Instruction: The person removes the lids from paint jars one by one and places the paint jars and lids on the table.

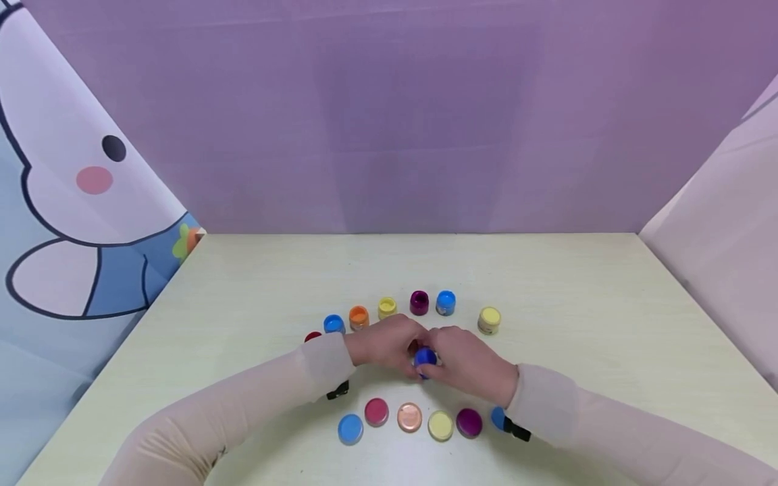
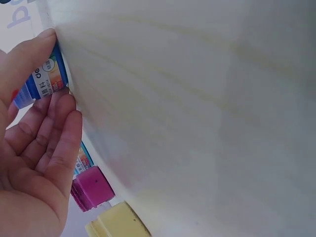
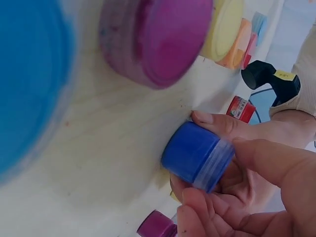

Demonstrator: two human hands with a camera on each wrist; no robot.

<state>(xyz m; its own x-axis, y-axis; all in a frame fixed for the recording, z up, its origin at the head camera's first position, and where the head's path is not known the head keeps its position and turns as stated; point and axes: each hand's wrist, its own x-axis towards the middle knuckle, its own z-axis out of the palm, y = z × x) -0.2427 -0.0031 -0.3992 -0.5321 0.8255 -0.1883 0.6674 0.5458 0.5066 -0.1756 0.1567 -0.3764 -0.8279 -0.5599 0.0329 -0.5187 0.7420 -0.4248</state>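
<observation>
In the head view both hands meet mid-table around a small blue paint jar [image 1: 425, 361]. My left hand [image 1: 387, 343] holds it from the left, thumb on one side and fingertips on the other. The left wrist view shows the printed label of the jar [image 2: 48, 74] between that thumb and fingers. From the right, my right hand [image 1: 473, 361] pinches the jar at its rim. In the right wrist view the jar [image 3: 195, 155] lies tilted, with its solid blue part beside the left thumb and its clear band between the right thumb and fingers.
Behind the hands an arc of small jars includes an orange one [image 1: 358, 317], a purple one [image 1: 419, 302] and a pale yellow one [image 1: 489, 320]. Nearer stand several round coloured pieces, among them a red one [image 1: 376, 412] and a peach one [image 1: 410, 417]. A purple wall backs the table.
</observation>
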